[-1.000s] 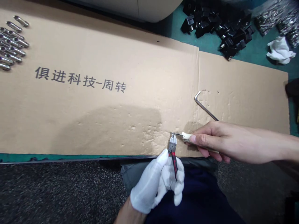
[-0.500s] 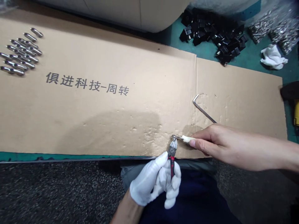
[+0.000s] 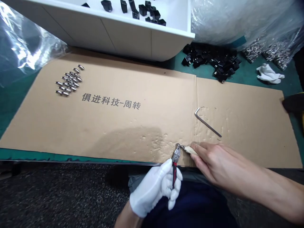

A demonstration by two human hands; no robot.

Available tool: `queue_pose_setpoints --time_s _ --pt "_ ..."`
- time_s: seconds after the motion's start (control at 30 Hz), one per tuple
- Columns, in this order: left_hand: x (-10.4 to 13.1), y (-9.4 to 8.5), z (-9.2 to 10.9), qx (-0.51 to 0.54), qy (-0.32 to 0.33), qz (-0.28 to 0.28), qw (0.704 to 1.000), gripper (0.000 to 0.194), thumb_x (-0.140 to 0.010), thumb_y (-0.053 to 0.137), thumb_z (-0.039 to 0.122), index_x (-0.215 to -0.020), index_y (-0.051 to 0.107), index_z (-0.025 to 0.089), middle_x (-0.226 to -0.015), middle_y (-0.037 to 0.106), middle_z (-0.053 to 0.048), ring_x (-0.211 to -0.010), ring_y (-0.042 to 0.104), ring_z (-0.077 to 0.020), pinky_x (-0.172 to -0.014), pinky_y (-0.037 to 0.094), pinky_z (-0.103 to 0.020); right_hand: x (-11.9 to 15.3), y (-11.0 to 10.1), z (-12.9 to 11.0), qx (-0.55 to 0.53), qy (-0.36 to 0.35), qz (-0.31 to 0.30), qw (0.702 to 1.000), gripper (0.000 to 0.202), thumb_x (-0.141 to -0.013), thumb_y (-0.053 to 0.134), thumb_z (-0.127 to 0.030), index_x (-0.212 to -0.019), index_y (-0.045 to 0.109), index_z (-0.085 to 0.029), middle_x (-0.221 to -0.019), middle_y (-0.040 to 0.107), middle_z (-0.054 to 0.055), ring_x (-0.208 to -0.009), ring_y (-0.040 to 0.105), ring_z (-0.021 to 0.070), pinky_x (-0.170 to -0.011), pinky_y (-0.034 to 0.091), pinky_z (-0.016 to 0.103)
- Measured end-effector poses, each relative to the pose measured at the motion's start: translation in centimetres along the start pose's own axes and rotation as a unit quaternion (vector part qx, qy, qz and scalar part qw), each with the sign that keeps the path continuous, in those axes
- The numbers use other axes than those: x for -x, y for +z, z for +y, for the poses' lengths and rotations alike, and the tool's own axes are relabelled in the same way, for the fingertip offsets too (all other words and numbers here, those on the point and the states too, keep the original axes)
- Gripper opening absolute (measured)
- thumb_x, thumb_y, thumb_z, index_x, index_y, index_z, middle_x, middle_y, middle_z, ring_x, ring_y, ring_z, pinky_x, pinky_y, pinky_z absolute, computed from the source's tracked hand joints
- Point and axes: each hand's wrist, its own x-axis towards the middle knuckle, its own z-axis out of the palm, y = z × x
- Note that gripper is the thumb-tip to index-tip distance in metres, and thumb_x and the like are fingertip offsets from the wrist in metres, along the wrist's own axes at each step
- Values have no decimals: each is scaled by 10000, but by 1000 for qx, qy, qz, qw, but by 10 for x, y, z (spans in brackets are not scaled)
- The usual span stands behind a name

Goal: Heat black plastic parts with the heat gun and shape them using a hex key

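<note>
My left hand [image 3: 158,183], in a white glove, is closed around the red-and-black handles of small pliers [image 3: 175,156]. Their jaws point away from me and grip a small shiny metal part [image 3: 178,145] just over the cardboard's near edge. My bare right hand [image 3: 211,158] pinches a slim tool with a cream-coloured handle [image 3: 190,150]. The tool's thin metal tip meets the metal part from the right; whether it goes inside cannot be made out. An L-shaped hex key [image 3: 207,125] lies on the cardboard beyond my right hand.
Brown cardboard [image 3: 114,126] covers the green table [image 3: 14,91]. Short metal cylinders [image 3: 68,80] lie grouped at left. A white bin [image 3: 106,31] with black pieces stands behind. Black parts [image 3: 213,58], bagged metal pieces [image 3: 280,53] and a crumpled white cloth [image 3: 269,73] are at back right.
The view has shifted, showing more of the bin and the table's left side. Both hands still hold their tools at the metal part; my right hand sits slightly differently, uncovering the whole hex key.
</note>
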Motion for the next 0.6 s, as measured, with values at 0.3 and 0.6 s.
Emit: queue_pose_setpoints --time_s 0.3,0.6 --pt "2 -1 1 -27 17 16 999 602 -1018 400 582 -785 660 91 -658 593 -52 -438 541 -111 -386 473 -219 2 5 2 107 -28 76 991 268 -1058 351 -324 -944 568 -214 -747 627 38 -573 657 244 -535 355 367" --pt "3 2 -5 28 -6 46 999 600 -979 459 639 -853 680 95 -678 620 -63 -454 551 -137 -381 483 -253 16 9 8 -10 -24 119 993 324 -1089 291 -359 -1134 587 -234 -930 673 53 -717 690 218 -663 498 371"
